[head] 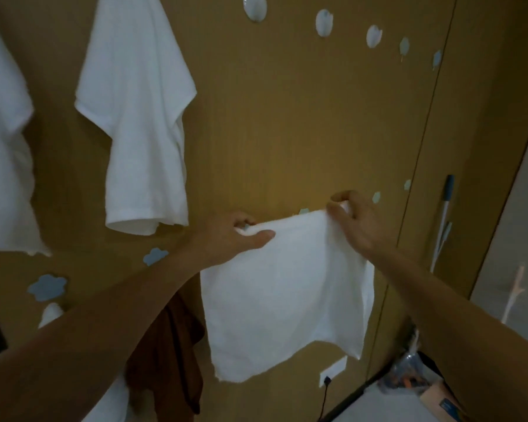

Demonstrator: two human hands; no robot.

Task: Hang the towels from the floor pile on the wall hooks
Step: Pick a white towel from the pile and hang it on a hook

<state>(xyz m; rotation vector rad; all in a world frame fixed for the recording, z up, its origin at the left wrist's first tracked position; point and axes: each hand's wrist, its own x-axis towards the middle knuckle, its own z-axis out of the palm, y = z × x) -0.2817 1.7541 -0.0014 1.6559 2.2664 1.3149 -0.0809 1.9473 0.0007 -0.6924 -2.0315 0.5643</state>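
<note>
Wood-toned wall (287, 117) bears two hung towels (137, 117). White towel (287, 284) is spread against it, low centre. Left hand (235, 239) grips its top left corner, fingers curled; right hand (354, 220) pinches the top right corner. Small hooks (324, 22) sit above.

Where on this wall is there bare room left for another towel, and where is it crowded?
Free: the upper hooks right of the hung towel, and bare wall between them and the held towel. Crowded: the left, with hung towels, and low down by the brown cloth.
</note>
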